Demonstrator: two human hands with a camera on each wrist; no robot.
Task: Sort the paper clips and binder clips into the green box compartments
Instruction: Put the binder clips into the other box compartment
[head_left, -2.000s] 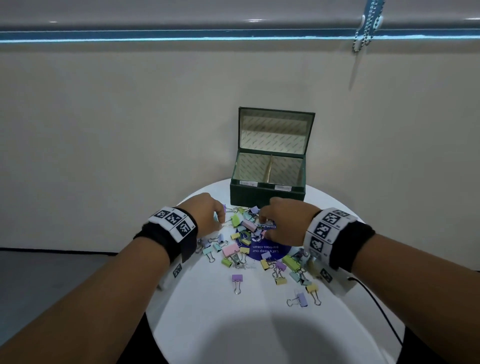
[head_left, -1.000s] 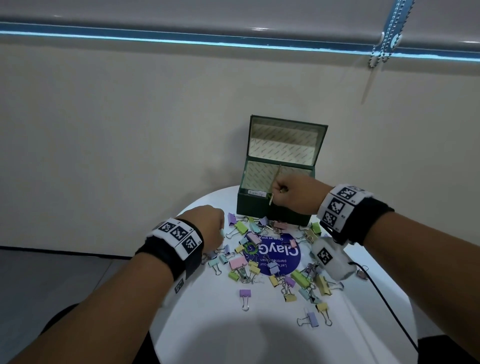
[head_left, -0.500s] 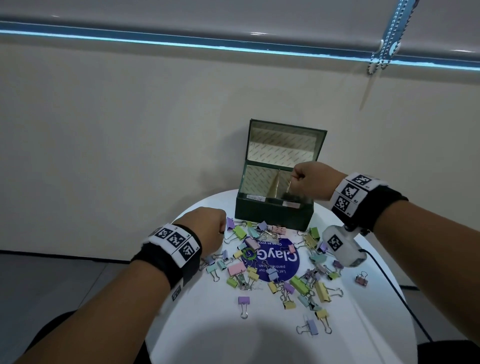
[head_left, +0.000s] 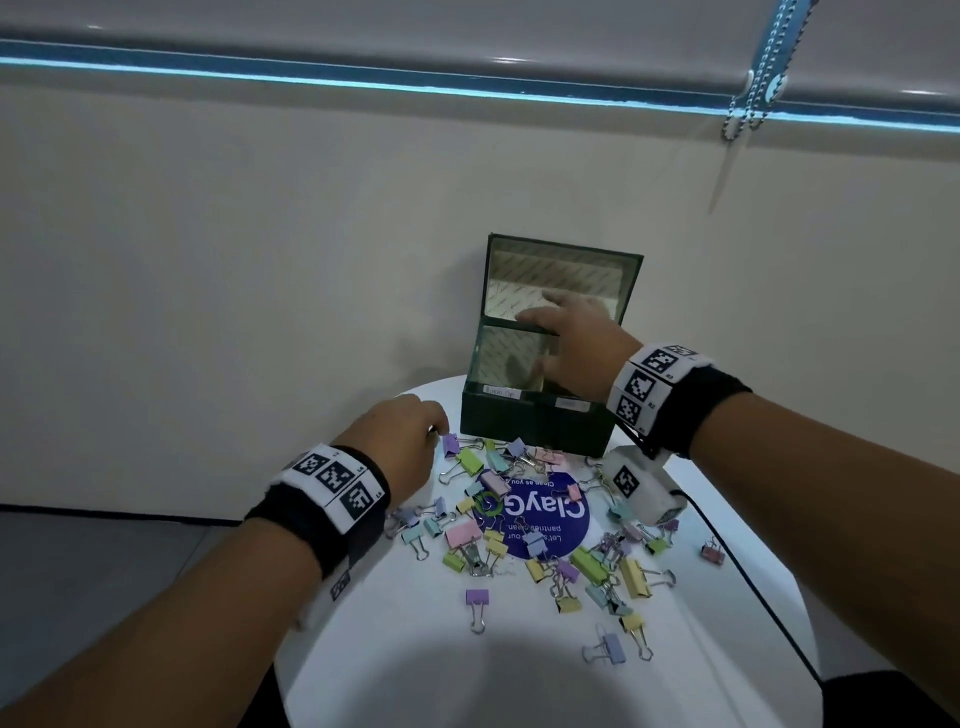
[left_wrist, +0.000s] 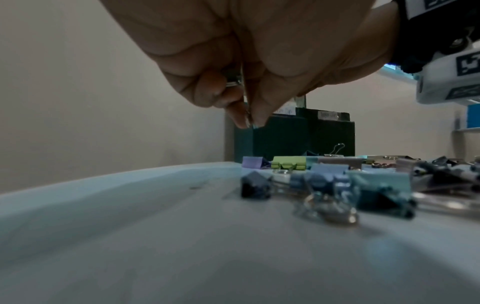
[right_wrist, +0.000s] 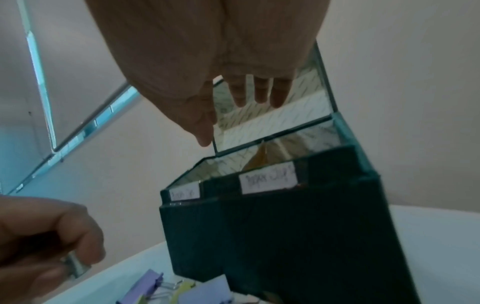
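The green box (head_left: 535, 428) stands open at the back of the white round table (head_left: 519, 670), its lid (head_left: 561, 275) upright. A divider (head_left: 543, 371) splits it into two compartments, each with a white label (right_wrist: 269, 181) on the front rim. My right hand (head_left: 569, 332) hovers over the box's right half, fingers straight and spread (right_wrist: 259, 92), holding nothing. My left hand (head_left: 410, 441) is curled at the left edge of the pile of pastel binder clips (head_left: 470, 535). It pinches a small clip whose silver metal (left_wrist: 233, 81) shows between the fingers; I cannot tell which kind.
The clips lie over and around a blue round sticker (head_left: 550, 519). A lone pink clip (head_left: 712, 552) sits far right beside a black cable (head_left: 737, 569). The table's front part is bare white. A beige wall rises close behind the box, with a bead chain (head_left: 753, 78) hanging top right.
My right hand lifted from the pile with fingers closed, moved over the box and has spread its fingers there. The left hand stayed curled at the pile's left edge.
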